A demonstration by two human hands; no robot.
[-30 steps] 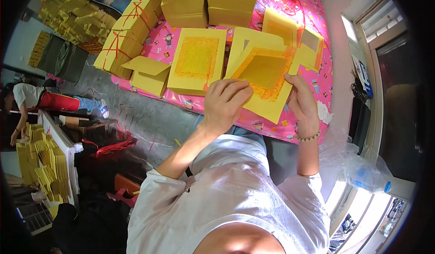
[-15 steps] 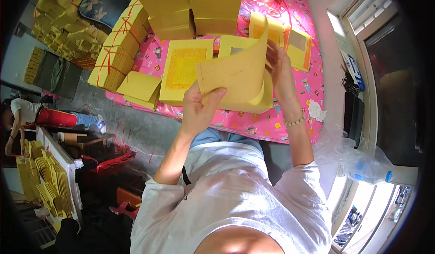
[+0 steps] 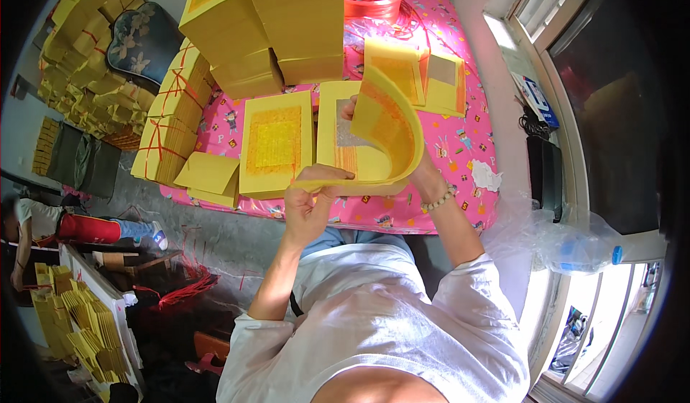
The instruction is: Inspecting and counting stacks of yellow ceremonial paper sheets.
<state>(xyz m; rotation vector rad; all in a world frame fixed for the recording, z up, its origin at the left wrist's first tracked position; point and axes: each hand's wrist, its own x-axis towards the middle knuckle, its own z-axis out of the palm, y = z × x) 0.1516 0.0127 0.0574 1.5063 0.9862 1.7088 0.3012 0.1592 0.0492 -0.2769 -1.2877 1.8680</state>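
Curled yellow paper (image 3: 407, 126) rises near the frame's centre, up and right of the left hand (image 3: 307, 205), which pinches its lower-left edge. The bend bulges right and opens left — its long axis is unclear. The right hand (image 3: 426, 176) sits behind that bend, mostly hidden — I cannot tell its grip.

The curled yellow sheet (image 3: 412, 131) looked like matt paper (its orange patch (image 3: 392, 107) seemed grainy), the pink cartoon-print cover (image 3: 463, 180) glossy plastic, the far red coil (image 3: 374, 2) shiny plastic.
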